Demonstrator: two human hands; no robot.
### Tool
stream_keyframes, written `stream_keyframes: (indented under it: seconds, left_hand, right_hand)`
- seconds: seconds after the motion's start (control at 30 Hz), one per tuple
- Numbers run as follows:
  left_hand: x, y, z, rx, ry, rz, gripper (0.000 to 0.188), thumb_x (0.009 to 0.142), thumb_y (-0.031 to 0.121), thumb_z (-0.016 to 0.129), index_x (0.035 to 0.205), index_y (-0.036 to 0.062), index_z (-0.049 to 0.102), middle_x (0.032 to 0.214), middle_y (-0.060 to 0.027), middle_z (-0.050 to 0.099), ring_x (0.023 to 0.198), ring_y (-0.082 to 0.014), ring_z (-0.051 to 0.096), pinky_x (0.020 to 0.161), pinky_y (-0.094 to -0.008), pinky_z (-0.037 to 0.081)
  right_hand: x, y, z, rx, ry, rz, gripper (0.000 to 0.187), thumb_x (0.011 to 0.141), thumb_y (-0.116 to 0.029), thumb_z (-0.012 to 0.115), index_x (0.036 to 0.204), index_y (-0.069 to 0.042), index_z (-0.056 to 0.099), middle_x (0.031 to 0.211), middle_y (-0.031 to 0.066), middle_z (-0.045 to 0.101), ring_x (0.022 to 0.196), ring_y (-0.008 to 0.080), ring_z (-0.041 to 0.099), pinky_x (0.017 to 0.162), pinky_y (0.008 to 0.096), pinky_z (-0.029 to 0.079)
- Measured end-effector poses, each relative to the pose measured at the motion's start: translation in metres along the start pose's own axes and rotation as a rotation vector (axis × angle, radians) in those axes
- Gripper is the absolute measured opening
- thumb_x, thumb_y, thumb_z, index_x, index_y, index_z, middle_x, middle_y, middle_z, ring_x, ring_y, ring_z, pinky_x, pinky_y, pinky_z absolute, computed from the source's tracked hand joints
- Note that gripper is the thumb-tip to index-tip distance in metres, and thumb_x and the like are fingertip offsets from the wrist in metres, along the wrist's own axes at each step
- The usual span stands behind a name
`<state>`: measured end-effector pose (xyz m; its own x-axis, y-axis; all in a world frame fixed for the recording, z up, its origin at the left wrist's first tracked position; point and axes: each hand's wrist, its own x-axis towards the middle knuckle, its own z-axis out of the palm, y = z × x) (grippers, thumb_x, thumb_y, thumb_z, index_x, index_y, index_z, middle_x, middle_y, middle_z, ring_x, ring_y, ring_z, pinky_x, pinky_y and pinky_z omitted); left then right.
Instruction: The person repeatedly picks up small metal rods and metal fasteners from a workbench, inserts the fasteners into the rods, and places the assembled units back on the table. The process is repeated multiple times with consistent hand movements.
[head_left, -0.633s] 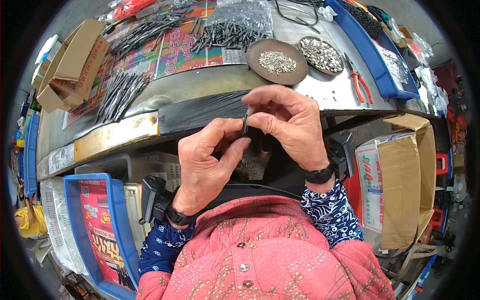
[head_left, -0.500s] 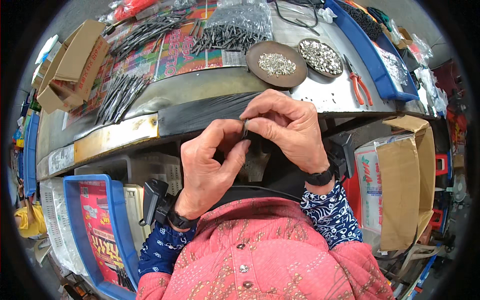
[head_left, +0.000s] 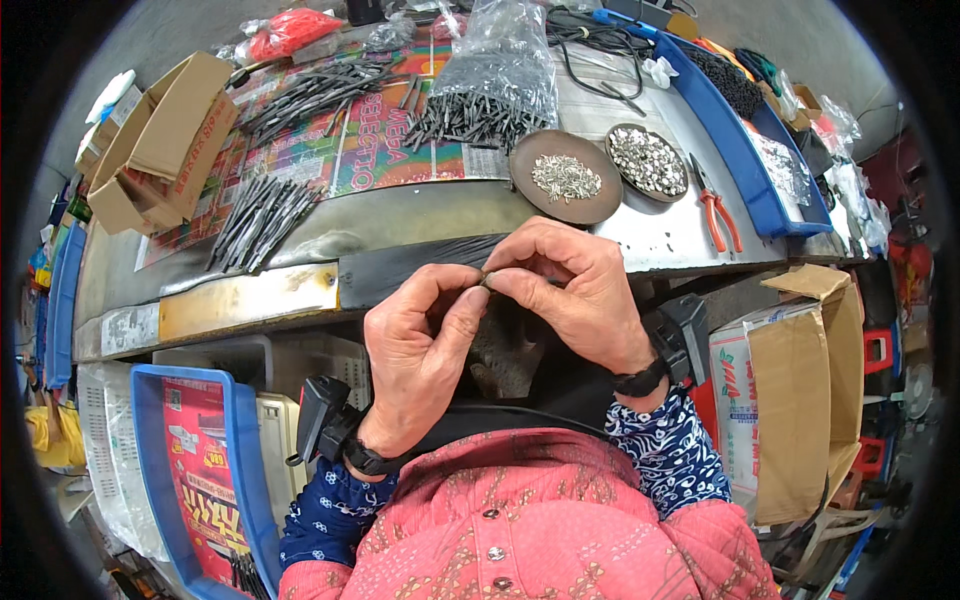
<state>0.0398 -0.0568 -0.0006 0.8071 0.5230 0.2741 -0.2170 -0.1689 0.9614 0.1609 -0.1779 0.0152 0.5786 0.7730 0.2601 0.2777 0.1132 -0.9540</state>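
My left hand (head_left: pixel 415 335) and my right hand (head_left: pixel 575 295) meet at the fingertips in front of the bench edge. Both are pinched round a tiny dark piece (head_left: pixel 485 279), mostly hidden by the fingers; its kind cannot be made out. Beyond my right hand stands a round brown dish (head_left: pixel 525 168) with small silvery metal pieces (head_left: pixel 567 178). Beside it is a smaller dark dish (head_left: pixel 662 197) of roundish silvery bits (head_left: pixel 646 160). Thin black rods (head_left: pixel 262 222) lie in a bundle on the bench, left of the hands.
Red-handled pliers (head_left: pixel 716 212) lie right of the dishes, near a long blue tray (head_left: pixel 768 190). More black rods (head_left: pixel 310 98) and a clear bag (head_left: pixel 495 65) are at the back. Cardboard boxes (head_left: pixel 165 150) flank the bench; a blue bin (head_left: pixel 245 440) stands low at left.
My fingertips have drawn closer together, so less of the dark piece shows. Both hands sit slightly lower in the picture, and the whole view has shifted a little.
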Motion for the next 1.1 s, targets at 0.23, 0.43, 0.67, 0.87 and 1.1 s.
stream_keyframes:
  seconds: [0.23,0.43,0.67,0.87,1.1]
  left_hand:
    - [0.007,0.0,-0.023,-0.028,0.062,0.001,0.007,0.088,0.004,0.068,0.089,-0.0018,0.064,0.072,0.0052,0.055,0.063,-0.0005,0.046,0.054,-0.0169,0.037]
    - [0.012,-0.003,-0.036,-0.016,0.102,-0.008,0.008,0.088,0.004,0.068,0.085,-0.0017,0.064,0.07,0.0045,0.056,0.062,-0.0004,0.046,0.055,-0.0164,0.038]
    - [0.013,-0.006,-0.039,-0.045,0.119,-0.045,0.007,0.088,0.003,0.068,0.089,-0.0028,0.064,0.07,0.0031,0.057,0.062,-0.0018,0.048,0.055,-0.0173,0.039]
    - [0.011,-0.004,-0.039,-0.07,0.121,-0.061,0.008,0.087,0.004,0.069,0.085,-0.0012,0.063,0.068,0.0043,0.056,0.061,-0.0004,0.047,0.053,-0.0166,0.037]
    - [0.005,0.001,-0.036,-0.086,0.11,-0.063,0.012,0.086,0.004,0.07,0.08,-0.0004,0.061,0.067,0.005,0.056,0.06,0.0002,0.046,0.052,-0.0161,0.037]
  right_hand:
    - [0.061,0.013,-0.02,-0.721,0.097,-0.261,0.012,0.08,-0.012,0.066,0.083,-0.001,0.067,0.079,0.0124,0.062,0.077,0.0303,0.06,0.069,0.0392,0.046]
    - [0.108,0.032,-0.027,-1.106,0.075,-0.344,0.011,0.081,-0.012,0.064,0.086,-0.003,0.069,0.084,0.0103,0.061,0.088,0.0295,0.056,0.077,0.0387,0.045]
    - [0.131,0.049,-0.027,-1.276,0.0,-0.383,0.007,0.076,-0.007,0.064,0.081,-0.003,0.068,0.081,0.0113,0.059,0.086,0.0308,0.054,0.075,0.0405,0.046]
    - [0.132,0.052,-0.032,-1.197,-0.065,-0.458,0.005,0.075,-0.005,0.06,0.077,-0.001,0.061,0.08,0.0124,0.058,0.085,0.0324,0.053,0.074,0.0409,0.044]
    - [0.125,0.041,-0.018,-1.421,-0.121,-0.48,0.005,0.075,-0.006,0.06,0.079,-0.003,0.062,0.082,0.012,0.065,0.088,0.0277,0.062,0.079,0.0382,0.042]
